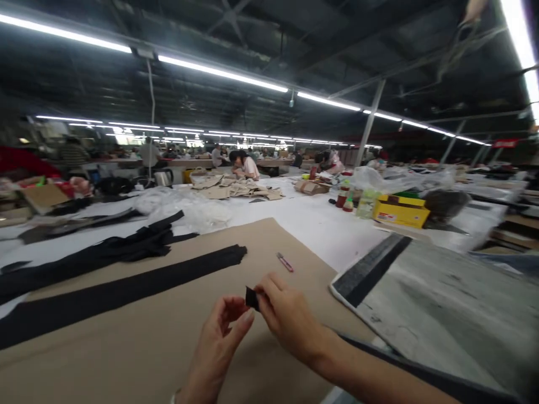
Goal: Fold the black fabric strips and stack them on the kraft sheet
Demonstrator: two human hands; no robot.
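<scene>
My right hand (288, 314) pinches a small black piece of fabric (251, 298) between thumb and fingers. Close to its left edge is my left hand (221, 336), fingers loosely curled and thumb apart from them; whether a fingertip touches the piece I cannot tell. Both hands are above a sheet of brown paper (168, 331). A long black fabric strip (126, 286) lies on the paper to the left, with a heap of black strips (113, 249) behind it. Beyond my right hand lies a small tool with a pink handle (285, 262), like a thread snipper.
At right is a grey-green board (438, 303) with a black strip along one edge. Farther back on the white table (303, 224) are a yellow box (401, 211), small bottles (347, 203), clear plastic (181, 207) and brown cut pieces (236, 188). A person (246, 165) bends over the far side.
</scene>
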